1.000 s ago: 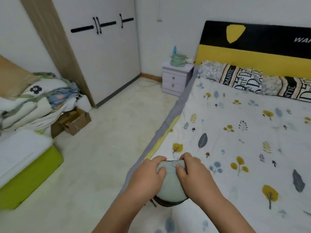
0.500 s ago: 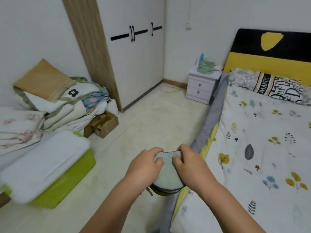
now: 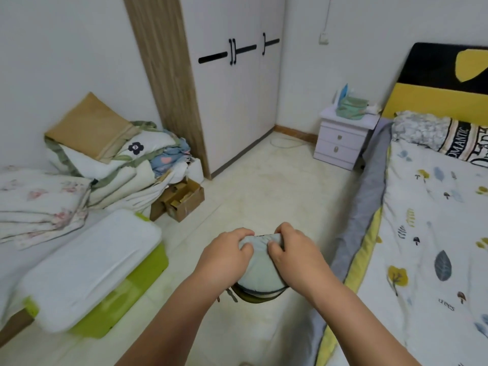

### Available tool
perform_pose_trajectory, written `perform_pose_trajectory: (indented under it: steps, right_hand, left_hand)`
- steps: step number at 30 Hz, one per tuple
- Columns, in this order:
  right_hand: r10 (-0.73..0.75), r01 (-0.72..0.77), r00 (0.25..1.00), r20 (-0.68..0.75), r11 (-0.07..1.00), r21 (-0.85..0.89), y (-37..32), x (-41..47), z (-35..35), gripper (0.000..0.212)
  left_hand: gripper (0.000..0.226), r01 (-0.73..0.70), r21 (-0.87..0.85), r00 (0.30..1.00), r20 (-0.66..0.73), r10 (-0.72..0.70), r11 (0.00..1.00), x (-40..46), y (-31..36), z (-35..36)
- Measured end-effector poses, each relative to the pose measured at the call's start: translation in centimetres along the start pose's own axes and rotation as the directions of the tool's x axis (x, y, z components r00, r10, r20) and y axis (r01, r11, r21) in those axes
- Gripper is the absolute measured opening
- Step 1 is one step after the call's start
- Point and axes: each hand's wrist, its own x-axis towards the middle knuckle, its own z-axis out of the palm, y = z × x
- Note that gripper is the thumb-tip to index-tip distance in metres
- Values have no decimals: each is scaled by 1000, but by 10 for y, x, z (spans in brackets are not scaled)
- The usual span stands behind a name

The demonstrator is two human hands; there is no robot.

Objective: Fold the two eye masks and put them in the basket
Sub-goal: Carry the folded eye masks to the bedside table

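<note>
We count two hands, the left hand (image 3: 227, 256) and the right hand (image 3: 295, 256), both curled tight around one folded bundle of eye masks (image 3: 260, 270) held in the air over the pale floor (image 3: 264, 186), just left of the bed (image 3: 435, 233). The thumbs press into the pale green top of the bundle and the other fingers wrap behind it. A darker olive layer (image 3: 253, 295) shows under the green one, so we see two layers, though we cannot tell whether that is one mask or two. A small strap end hangs at the lower left of the bundle, too small to make out

We count one wardrobe (image 3: 237, 101) with three black handles, one nightstand (image 3: 343, 138) with two drawers, one green pouch (image 3: 351, 108) on it, one cardboard box (image 3: 182, 199), one green storage bin (image 3: 111, 299) with a white lid, and one heap of folded bedding (image 3: 105, 159)

The bed is cut off at the right edge, and so is the patterned pillow (image 3: 449, 136). The storage bin is blurred. What sits behind the pouch on the nightstand is hard to make out
</note>
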Motion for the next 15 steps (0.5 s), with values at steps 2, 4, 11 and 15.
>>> perform_pose_trajectory:
  steps: [2, 4, 11, 15]
  right_hand:
    - [10, -10, 1000, -10, 1000, 5, -4, 24, 4, 22]
    - [19, -19, 999, -31, 1000, 7, -5, 51, 5, 21]
    - [41, -40, 994, -97, 999, 8, -12, 149, -5, 21]
    - [69, -68, 990, -126, 998, 15, -20, 193, -10, 20]
  left_hand:
    - [35, -12, 22, 1000, 9, 11, 1000, 24, -1, -8]
    - [36, -28, 25, 1000, 13, 27, 999, 51, 0, -15]
    - [37, -88, 38, 996, 15, 87, 995, 150, 16, -44]
    - [35, -113, 28, 993, 25, 112, 993, 197, 23, -59]
